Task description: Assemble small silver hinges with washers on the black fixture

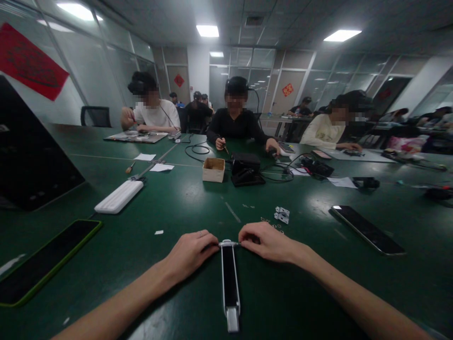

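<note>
A long, narrow frame with pale metal edges and a dark middle [230, 278] lies on the green table, pointing away from me. Its near end carries a light, squared tab [232, 319]. Across its far end runs a thin metal rod [229, 244]. My left hand [191, 248], with a ring on one finger, pinches the rod's left end. At the right end, the thumb and fingertips of my right hand [267, 242] close on the rod's tip. Just beyond my right hand are a small white metal bracket [282, 215] and several small rings [276, 227].
Phones lie at left [53, 257] and right [368, 230]. A white power strip [119, 196], a dark screen [31, 156], a small cardboard box [213, 171] and a black device [245, 167] with cables stand farther off. Co-workers sit across the table.
</note>
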### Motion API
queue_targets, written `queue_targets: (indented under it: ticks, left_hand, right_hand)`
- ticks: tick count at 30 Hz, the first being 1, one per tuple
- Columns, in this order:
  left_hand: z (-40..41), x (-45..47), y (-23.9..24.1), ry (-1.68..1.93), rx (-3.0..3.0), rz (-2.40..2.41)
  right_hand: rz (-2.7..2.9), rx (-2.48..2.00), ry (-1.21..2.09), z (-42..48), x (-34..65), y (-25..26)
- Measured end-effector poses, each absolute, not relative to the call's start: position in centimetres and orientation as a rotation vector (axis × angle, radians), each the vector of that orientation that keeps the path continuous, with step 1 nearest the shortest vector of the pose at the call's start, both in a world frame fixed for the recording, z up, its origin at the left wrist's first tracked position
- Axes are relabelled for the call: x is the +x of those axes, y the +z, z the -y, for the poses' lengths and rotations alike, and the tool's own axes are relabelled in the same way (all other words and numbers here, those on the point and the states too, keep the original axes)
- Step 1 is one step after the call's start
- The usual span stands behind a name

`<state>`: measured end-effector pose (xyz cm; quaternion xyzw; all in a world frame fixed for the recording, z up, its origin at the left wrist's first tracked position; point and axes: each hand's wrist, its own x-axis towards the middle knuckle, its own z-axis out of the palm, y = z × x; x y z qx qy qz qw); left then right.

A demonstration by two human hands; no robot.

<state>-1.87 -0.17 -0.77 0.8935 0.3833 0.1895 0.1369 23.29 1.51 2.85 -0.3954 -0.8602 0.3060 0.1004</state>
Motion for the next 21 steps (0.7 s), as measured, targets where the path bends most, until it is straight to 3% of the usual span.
queue_targets:
  ticks: [21]
  left_hand:
    - [0.4, -1.8, -0.5, 0.580, 2.563, -1.115]
  right_hand:
    - [2.239, -1.199, 1.307, -1.6, 23.3, 2.8]
